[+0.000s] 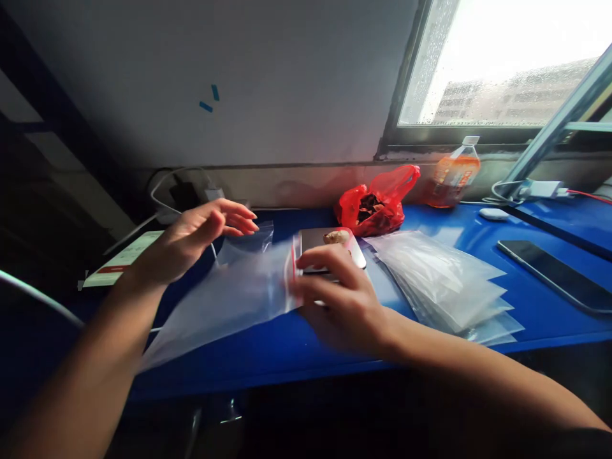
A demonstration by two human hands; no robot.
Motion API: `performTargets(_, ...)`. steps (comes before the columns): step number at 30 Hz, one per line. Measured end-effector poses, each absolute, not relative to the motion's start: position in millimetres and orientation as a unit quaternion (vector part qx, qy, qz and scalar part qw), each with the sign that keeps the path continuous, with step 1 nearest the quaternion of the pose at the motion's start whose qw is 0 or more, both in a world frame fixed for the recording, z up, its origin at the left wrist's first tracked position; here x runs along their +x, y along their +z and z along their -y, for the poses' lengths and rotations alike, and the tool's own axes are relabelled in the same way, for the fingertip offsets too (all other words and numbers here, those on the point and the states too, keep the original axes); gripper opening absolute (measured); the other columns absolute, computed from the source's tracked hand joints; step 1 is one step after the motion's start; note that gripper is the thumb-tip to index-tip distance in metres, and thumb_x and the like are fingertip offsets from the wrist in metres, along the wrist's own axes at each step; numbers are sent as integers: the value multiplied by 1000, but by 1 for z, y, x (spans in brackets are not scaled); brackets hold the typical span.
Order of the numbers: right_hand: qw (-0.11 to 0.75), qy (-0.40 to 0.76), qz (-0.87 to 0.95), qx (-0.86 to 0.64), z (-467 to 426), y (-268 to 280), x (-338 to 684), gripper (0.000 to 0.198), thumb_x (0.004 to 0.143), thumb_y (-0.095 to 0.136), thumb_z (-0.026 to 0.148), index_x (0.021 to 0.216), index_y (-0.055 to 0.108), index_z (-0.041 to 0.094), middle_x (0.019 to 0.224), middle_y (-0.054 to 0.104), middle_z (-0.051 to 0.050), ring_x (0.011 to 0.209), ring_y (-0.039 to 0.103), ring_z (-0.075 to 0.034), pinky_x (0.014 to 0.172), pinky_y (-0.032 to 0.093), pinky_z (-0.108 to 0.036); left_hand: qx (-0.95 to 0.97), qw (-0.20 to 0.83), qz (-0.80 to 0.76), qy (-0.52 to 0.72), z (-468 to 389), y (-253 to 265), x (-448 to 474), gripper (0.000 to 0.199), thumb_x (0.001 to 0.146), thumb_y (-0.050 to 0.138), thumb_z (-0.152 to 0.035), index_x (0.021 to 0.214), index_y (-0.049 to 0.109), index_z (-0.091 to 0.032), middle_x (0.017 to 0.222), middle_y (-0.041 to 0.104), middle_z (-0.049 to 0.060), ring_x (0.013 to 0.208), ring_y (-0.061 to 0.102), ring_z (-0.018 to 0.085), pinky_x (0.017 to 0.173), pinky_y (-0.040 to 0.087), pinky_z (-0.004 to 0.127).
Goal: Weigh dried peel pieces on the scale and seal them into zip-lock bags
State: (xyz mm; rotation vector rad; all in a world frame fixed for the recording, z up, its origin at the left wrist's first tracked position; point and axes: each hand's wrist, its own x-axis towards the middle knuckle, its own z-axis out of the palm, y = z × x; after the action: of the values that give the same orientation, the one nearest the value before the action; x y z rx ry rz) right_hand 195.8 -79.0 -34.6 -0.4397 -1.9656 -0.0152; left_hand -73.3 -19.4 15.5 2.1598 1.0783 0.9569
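Note:
My right hand (347,296), somewhat blurred, pinches a clear zip-lock bag (229,299) at its red-edged zipper end. The bag stretches leftward over the blue table and looks flat. Above the bag's far left part is my left hand (194,239), fingers apart and holding nothing. Just behind my right hand sits a flat, shiny, scale-like plate (356,250) with a pale brownish lump (336,236) on it. A second small clear bag (248,241) lies beyond the left hand's fingers. To the right is a fanned stack of clear zip-lock bags (435,274).
Behind the plate stands a red plastic bag (389,204) of dark dried pieces. An orange drink bottle (454,175) is near the window. A phone (559,274), white case (494,214) and charger (540,189) lie right; a printed sheet (127,258) and cables lie left.

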Motion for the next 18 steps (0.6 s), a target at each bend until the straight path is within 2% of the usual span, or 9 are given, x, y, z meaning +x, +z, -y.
performTargets(3,429,-28,897,-101,81,-45,189,20,97,45,13,96,65,14,95,67,-9,87,58,-17,80,51,-31,817,232,-422,317,28,15,-60,44,92,55,-58,114,64,-22,109,70,7,101,66,23,89,52,31)
performTargets(6,324,-31,944,-55,78,-49,187,24,95,40,7,96,65,9,99,68,-10,91,57,-17,85,50,-28,842,183,-446,242,37,15,-39,43,91,57,-56,111,66,-18,108,70,9,98,66,24,85,52,32)
performTargets(8,270,-24,962,-21,76,-49,188,23,94,42,7,100,64,8,103,68,-10,100,57,-18,94,46,-26,860,164,-440,201,42,14,-28,44,91,56,-57,110,67,-19,109,70,9,99,66,26,86,52,34)
performTargets(10,233,-14,972,14,76,-49,189,24,95,42,9,105,63,7,98,68,-8,99,58,-17,96,45,-25,873,153,-432,170,45,13,-22,43,90,57,-58,109,68,-21,110,71,9,101,65,27,90,51,37)
performTargets(14,238,-22,970,41,79,-49,191,26,98,40,17,107,63,10,89,66,-6,86,58,-15,83,47,-25,864,173,-441,169,48,18,-27,42,89,58,-57,111,69,-24,113,70,7,102,66,28,91,52,37)
performTargets(16,262,-16,965,22,80,-49,192,25,98,42,19,108,63,10,91,66,-7,88,59,-15,79,48,-26,854,221,-438,171,48,24,-38,44,90,57,-59,115,67,-24,115,70,8,103,67,28,88,54,35)
performTargets(18,284,2,958,-36,81,-48,194,30,97,45,20,121,60,12,100,66,-9,95,59,-17,77,50,-27,851,281,-415,156,49,32,-51,48,88,57,-61,119,66,-27,117,70,8,106,67,29,85,56,34)
